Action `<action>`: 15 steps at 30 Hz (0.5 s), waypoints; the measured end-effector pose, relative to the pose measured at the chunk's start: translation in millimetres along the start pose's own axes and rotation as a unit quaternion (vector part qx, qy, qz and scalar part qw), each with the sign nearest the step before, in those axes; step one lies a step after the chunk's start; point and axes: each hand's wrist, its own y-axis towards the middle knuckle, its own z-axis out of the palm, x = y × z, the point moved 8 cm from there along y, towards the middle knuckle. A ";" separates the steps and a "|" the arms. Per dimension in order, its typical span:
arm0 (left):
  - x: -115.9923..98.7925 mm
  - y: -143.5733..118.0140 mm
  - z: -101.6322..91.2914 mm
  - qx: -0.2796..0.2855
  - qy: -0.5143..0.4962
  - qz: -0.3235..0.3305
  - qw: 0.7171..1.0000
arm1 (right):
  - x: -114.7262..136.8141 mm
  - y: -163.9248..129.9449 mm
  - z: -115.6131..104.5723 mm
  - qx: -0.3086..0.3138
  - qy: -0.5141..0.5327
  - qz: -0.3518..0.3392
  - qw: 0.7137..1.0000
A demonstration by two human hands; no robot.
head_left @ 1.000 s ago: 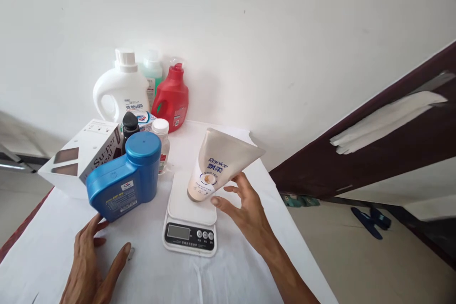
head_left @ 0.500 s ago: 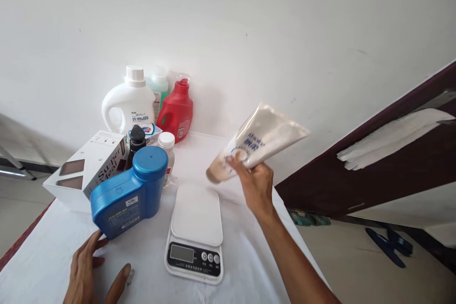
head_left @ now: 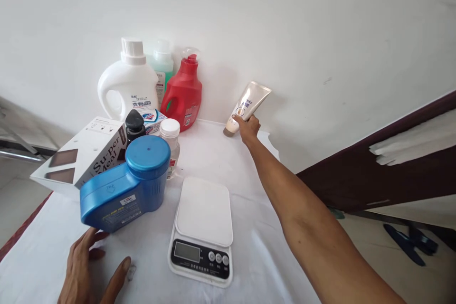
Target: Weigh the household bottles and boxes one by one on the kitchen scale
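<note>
Now that the tube (head_left: 253, 94) has travelled from the scale (head_left: 204, 211) to the counter's (head_left: 206, 149) far edge, the two sit well apart; tube tilted, gripped in the right hand (head_left: 250, 128), cap end low, contact below unclear. Red bottle (head_left: 185, 90) left of that hand; scale nearer the body. Left hand (head_left: 83, 266) unmoved, fingers spread, just beside blue bottle (head_left: 123, 194).

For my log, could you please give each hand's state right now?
Left hand: open, holding nothing, near the blue bottle.
Right hand: closed around the pale tube.
</note>
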 end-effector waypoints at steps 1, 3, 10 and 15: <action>-0.6 -0.2 0.1 0.002 0.004 -0.001 1.000 | -1.7 3.5 1.9 0.004 -0.002 -0.001 1.000; -1.5 -0.7 0.3 0.007 0.008 -0.003 1.000 | -4.5 7.7 4.1 0.009 -0.002 -0.005 1.000; 2.6 -3.0 0.5 0.023 0.003 -0.028 0.999 | -13.4 7.0 9.2 0.030 0.000 0.007 1.000; 2.4 -4.1 0.4 0.019 -0.002 -0.029 0.999 | -2.7 -16.9 -12.4 0.010 -0.001 0.002 1.000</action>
